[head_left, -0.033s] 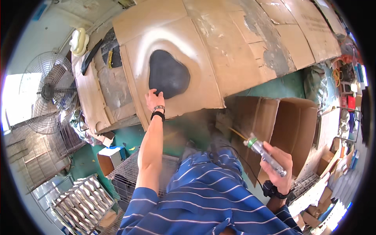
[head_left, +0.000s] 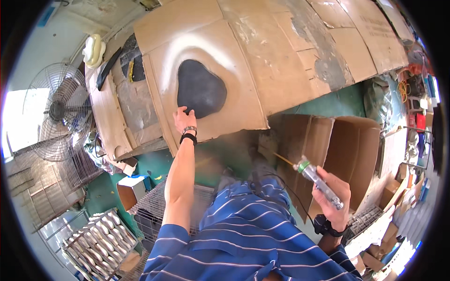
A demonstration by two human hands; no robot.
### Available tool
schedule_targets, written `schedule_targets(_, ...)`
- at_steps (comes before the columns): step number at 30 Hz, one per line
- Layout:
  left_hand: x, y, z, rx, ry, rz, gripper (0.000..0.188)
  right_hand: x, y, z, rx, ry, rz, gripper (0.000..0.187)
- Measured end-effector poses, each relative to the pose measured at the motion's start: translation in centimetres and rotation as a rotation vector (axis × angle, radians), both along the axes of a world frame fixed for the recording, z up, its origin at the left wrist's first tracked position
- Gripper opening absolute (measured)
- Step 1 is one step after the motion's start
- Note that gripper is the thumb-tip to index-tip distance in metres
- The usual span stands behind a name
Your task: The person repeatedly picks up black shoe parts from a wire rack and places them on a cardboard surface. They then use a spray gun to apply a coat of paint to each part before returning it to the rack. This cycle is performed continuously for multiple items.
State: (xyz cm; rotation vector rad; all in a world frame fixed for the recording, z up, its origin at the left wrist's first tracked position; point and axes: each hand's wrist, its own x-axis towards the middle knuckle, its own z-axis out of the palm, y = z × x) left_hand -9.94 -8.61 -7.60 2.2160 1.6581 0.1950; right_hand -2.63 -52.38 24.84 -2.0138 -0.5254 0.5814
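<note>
A dark grey, smooth, rounded triangular pad lies flat on a cardboard sheet covering the table. White overspray rings its upper side on the cardboard. At the pad's near edge, my left hand has its fingers bent, gripping the rim. My right hand is wrapped around a silvery cylindrical spray gun with a green ring. From its front a thin brass-coloured tube points toward the table, below the edge. Haze hangs between the tool and the table.
An open cardboard box stands right of me under the table edge. A large wire-cage fan is at the left. A rack of pale, slender pieces sits lower left, near a wire crate. A dark hose hangs by my right side.
</note>
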Motion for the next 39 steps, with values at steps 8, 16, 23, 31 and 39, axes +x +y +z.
schedule_targets(8, 1.7, -0.3, 0.6, 0.092, -0.196, 0.067, 0.021, 2.2, 1.2, -1.6, 0.008, -0.02, 0.078, 0.046)
schedule_targets(16, 5.9, 1.7, -0.1, -0.553, -0.871, 0.816, 0.04, 3.7, 2.6, -3.2, 0.057, -0.027, 0.123, 0.058)
schedule_targets(23, 7.4, 5.0, 0.1, -1.206, -1.341, 0.668, 0.021, 4.6, 3.3, -3.9, 0.082, -0.036, 0.162, 0.059)
schedule_targets(31, 10.7, 5.4, 11.4, -0.963, -1.87, 0.573, 0.039, 5.4, 4.0, -3.9, 0.071, -0.056, 0.215, 0.057)
schedule_targets(39, -0.1, 3.8, 17.9, -0.784, -2.051, 0.419, 0.048, 4.3, 6.9, -3.3, 0.116, -0.121, 0.313, 0.054)
